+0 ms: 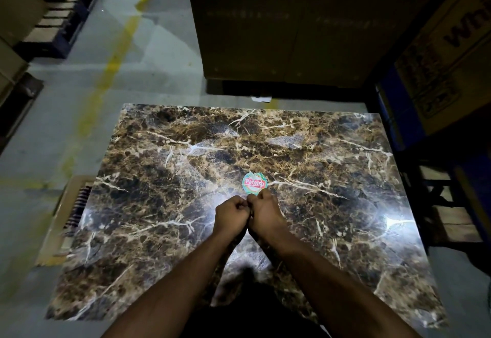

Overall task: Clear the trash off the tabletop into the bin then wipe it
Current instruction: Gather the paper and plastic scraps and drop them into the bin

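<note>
Two hands meet over the middle of the marble-patterned tabletop [305,157], knuckles nearly touching. The left hand [230,214] is curled into a fist; whether anything sits inside it cannot be told, since the fingers face away from the camera. The right hand [265,209] is also curled, and its fingertips pinch the near edge of a round printed wrapper [254,183], a green and white disc with a red label across it. The wrapper sits just beyond the right hand, toward the far side of the tabletop, and seems to be lifted at its near edge, though whether the rest of it lies flat on the surface is unclear. Both forearms reach in from the near edge of the tabletop, converging toward the wrapper.

A bright glare spot shows on the tabletop to the right of the hands, and a softer one right around them. Beyond the far edge of the tabletop stands a large cardboard box [279,24], with a small white scrap of paper [261,98] on the floor between them. To the right of the tabletop is another carton [446,53] with dark lettering. Left of the tabletop, a yellow floor line [117,53] runs across the grey concrete, and a flat piece of cardboard [57,221] lies against the table's left edge.
</note>
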A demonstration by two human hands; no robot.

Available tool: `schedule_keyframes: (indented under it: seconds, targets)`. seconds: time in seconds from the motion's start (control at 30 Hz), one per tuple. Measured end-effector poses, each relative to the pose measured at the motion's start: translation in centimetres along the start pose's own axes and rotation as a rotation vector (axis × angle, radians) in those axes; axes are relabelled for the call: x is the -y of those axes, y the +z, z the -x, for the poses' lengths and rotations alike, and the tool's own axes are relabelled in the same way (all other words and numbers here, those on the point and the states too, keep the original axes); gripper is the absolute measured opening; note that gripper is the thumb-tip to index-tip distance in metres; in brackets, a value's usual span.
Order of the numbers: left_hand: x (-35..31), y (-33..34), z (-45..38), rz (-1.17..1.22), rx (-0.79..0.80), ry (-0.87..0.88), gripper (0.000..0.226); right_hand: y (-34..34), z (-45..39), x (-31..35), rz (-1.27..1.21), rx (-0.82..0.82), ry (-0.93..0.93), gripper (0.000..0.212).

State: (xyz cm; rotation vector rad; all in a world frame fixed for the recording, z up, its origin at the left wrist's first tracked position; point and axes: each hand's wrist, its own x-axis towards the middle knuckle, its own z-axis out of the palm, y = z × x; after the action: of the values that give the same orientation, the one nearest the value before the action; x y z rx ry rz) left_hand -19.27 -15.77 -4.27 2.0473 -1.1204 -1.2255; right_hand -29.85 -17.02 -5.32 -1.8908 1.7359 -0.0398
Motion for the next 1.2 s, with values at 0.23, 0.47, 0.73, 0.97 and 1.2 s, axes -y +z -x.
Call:
schedule_keyframes:
  seconds: [0.23, 0.47, 0.73, 0.97, 1.2]
  targets:
    - [1.3, 0.0, -0.5, 0.222, 0.020, -0.103, 0.020, -0.1, 0.4, -0.5, -0.016, -0.059, -0.018, 0.009]
    - [2.1, -0.4, -0.3, 0.433, 0.208, -0.099, 0.027, -2.7, 1.7, -2.1, -0.786, -0.120, 0.188, 0.011]
    - [3.4, -0.5, -0.3, 0.026, 0.147, 0.147, 0.030, -4.1, 2.5, -5.3, -1.542, -0.092, 0.481, 0.014]
    - [0.2, 1.5, -1.4, -0.669, 0.177, 0.451, 0.054, -2.9, 4.6, -8.8, -1.358, -0.165, 0.531, 0.010]
    - [-1.2, 2.5, -1.0, -0.660, 0.205, 0.474, 0.009, -2.7, 6.5, -11.1, -1.378, -0.254, 0.547, 0.014]
